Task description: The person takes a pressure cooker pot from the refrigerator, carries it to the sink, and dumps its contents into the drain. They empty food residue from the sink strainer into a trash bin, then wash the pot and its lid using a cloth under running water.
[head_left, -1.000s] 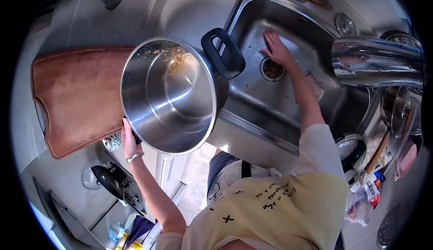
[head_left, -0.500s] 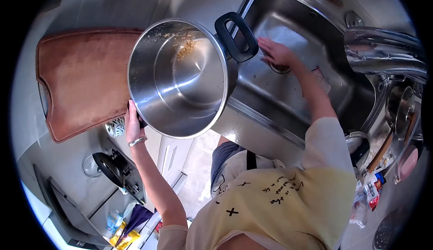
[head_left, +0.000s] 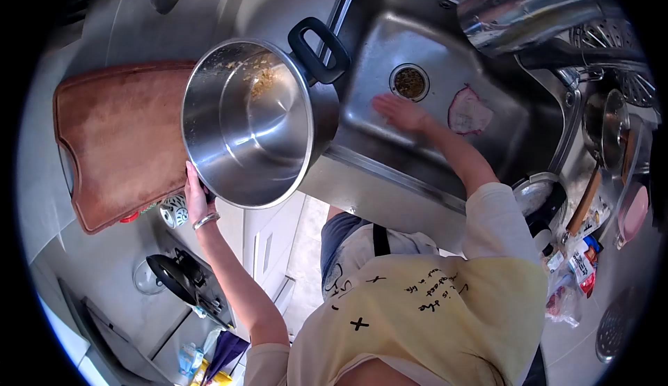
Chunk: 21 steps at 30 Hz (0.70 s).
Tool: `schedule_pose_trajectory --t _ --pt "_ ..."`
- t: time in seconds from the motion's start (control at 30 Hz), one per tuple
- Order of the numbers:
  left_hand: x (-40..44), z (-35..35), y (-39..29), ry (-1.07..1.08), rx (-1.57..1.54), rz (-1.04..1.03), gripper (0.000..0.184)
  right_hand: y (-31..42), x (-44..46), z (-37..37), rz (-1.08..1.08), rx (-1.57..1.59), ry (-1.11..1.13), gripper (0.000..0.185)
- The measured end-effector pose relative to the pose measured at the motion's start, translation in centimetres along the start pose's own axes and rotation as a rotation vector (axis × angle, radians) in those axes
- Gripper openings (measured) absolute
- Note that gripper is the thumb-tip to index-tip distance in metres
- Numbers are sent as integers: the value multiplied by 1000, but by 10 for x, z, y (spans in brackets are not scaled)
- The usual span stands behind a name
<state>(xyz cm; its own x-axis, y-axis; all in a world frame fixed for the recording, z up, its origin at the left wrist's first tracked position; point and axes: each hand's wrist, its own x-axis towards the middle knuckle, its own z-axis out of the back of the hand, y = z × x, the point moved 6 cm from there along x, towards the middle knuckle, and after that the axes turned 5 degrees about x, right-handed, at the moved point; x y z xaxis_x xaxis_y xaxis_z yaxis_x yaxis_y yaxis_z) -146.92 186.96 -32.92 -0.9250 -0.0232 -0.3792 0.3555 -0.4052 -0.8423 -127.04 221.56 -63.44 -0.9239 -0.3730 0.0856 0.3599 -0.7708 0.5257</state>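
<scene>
My left hand [head_left: 198,198] grips a large stainless steel pot [head_left: 278,156] by its near side handle. The pot is tilted so that its mouth faces me, and yellowish food bits [head_left: 262,82] stick to its inside. Its other black handle [head_left: 319,50] points toward the sink [head_left: 379,45]. Low over the sink basin, my right hand [head_left: 402,113] is empty, with its fingers stretched out. Just beyond it lies the drain strainer [head_left: 409,82], holding dark scraps. A flat whitish piece with a red edge [head_left: 470,111] rests on the basin floor; I cannot tell what it is.
Left of the pot lies a brown wooden cutting board [head_left: 125,135]. A chrome faucet [head_left: 529,13] reaches over the sink's far right. Pans and lids [head_left: 605,132] stand to the right, near snack packets [head_left: 584,264]. A black pan [head_left: 170,278] sits on the stove at lower left.
My right hand has drawn back from the drain toward the sink's near side, uncovering the strainer and the whitish piece. My left hand still holds the pot. The view has shifted.
</scene>
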Motion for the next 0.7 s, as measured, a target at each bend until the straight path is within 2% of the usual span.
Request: schedule_pose_trajectory --t 0.07,0.17,0.27,0.37,0.4,0.47,0.57,0.6,0.67,0.7 --pt "-1 1 0 -9 12 8 33 -21 -22 20 -109 -84 -103 63" --pt "-1 0 -2 -22 22 -7 34 -21 -37 25 -147 -185 -34 63" --pt "1 4 3 -40 35 25 34 11 -49 -6 112 52 160 63" --pt "0 0 1 -32 -11 -5 35 6 -59 6 37 65 271 58" --pt "22 22 21 96 86 24 50 -4 -61 14 -44 -31 187 58" --pt "23 28 23 73 145 79 51 -23 -71 32 -203 -222 18 58" --pt "22 25 19 59 139 56 52 -33 -88 48 -441 -217 -116 57" --pt "19 21 19 55 116 33 52 -40 -93 58 -644 -105 -181 50" --pt "11 9 11 -1 28 -6 39 -46 -101 71 -1039 137 -309 37" --pt "8 6 8 -40 -13 -27 36 -49 -97 68 -1033 150 -337 31"
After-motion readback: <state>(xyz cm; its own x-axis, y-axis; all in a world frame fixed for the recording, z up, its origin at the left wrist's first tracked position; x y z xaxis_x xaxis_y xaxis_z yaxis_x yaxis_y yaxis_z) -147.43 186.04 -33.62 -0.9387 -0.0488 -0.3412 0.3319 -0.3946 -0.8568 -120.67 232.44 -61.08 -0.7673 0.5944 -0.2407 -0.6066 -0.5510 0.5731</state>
